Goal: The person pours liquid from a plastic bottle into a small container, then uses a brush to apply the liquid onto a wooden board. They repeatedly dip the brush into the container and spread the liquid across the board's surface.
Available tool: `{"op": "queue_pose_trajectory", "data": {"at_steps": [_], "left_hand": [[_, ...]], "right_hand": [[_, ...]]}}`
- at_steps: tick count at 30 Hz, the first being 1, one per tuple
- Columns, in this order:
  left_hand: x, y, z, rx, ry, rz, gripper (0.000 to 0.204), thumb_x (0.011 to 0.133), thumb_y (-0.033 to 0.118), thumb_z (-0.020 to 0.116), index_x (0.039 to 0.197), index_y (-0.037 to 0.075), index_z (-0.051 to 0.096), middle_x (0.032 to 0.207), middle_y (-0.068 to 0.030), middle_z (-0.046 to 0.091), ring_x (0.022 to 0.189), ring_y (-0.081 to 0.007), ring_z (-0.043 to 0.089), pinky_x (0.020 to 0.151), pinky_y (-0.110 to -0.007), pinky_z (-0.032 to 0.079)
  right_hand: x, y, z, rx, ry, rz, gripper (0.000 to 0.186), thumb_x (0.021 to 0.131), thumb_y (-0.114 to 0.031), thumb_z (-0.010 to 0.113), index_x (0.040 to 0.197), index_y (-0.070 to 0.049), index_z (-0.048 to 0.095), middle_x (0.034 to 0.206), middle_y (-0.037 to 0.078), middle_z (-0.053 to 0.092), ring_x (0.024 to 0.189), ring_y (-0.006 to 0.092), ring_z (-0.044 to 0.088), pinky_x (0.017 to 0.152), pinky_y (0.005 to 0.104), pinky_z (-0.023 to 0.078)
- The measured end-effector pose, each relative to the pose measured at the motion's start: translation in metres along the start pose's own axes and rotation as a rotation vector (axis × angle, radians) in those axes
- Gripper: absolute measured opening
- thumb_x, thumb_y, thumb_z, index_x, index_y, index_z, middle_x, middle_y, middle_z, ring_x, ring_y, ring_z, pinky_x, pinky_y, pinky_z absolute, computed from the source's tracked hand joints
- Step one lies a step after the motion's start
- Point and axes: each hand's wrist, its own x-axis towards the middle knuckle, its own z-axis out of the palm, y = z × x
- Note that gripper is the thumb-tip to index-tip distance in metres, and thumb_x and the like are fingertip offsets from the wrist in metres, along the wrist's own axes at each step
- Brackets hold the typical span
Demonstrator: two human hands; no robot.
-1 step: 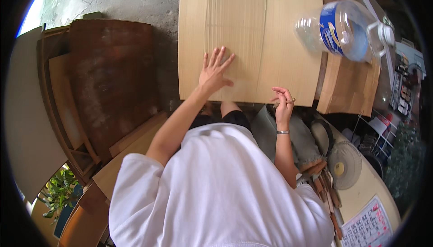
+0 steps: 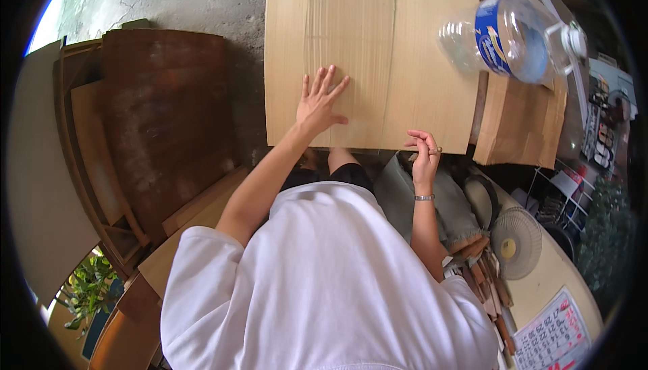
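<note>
Head view. Cardboard sheet (image 2: pixel 371 53): large, tan, flat, centre top. Left hand (image 2: pixel 320 103): fingers spread, palm pressed flat on the sheet's near part, grasping nothing. Right hand (image 2: pixel 424 150): at the sheet's near right edge, fingers curled; whether it pinches anything cannot be told. Plastic water bottle (image 2: pixel 513 36): lying right of the sheet. Small fan (image 2: pixel 516 243): below the sheet, right.

A clear plastic water bottle (image 2: pixel 516 38) with a blue and white label (image 2: pixel 498 34) lies at upper right. A white wall calendar (image 2: pixel 557 337) with red and black print sits at lower right.
</note>
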Motion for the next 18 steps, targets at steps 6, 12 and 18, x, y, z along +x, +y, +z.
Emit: {"op": "queue_pose_trajectory", "data": {"at_steps": [6, 12, 18], "left_hand": [[0.026, -0.003, 0.001, 0.043, 0.103, 0.036, 0.115, 0.067, 0.061, 0.082, 0.16, 0.033, 0.022, 0.169, -0.01, 0.01, 0.155, -0.0318, 0.008, 0.125, -0.057, 0.006], [0.036, 0.004, -0.003, 0.105, 0.083, 0.019, 0.116, 0.067, 0.064, 0.081, 0.161, 0.031, 0.021, 0.169, -0.0098, 0.01, 0.155, -0.0312, 0.008, 0.125, -0.055, 0.006], [0.025, 0.003, -0.001, 0.111, 0.083, 0.028, 0.118, 0.066, 0.068, 0.08, 0.161, 0.03, 0.022, 0.169, -0.0112, 0.01, 0.155, -0.0325, 0.008, 0.125, -0.055, 0.008]], "right_hand": [[-0.038, -0.005, -0.002, -0.03, 0.229, -0.065, 0.024, 0.105, -0.008, 0.043, 0.112, 0.0, 0.064, 0.081, 0.002, 0.059, 0.057, 0.0035, 0.043, 0.052, 0.0214, 0.036], [-0.078, -0.06, 0.017, 0.155, 0.287, -0.214, 0.024, 0.105, -0.008, 0.044, 0.114, 0.001, 0.064, 0.075, -0.001, 0.051, 0.056, 0.0015, 0.036, 0.05, 0.0188, 0.029], [-0.102, -0.166, 0.013, 0.419, 0.278, -0.686, 0.028, 0.104, -0.012, 0.046, 0.115, 0.009, 0.06, 0.073, 0.002, 0.052, 0.054, 0.0043, 0.035, 0.052, 0.0221, 0.034]]}}
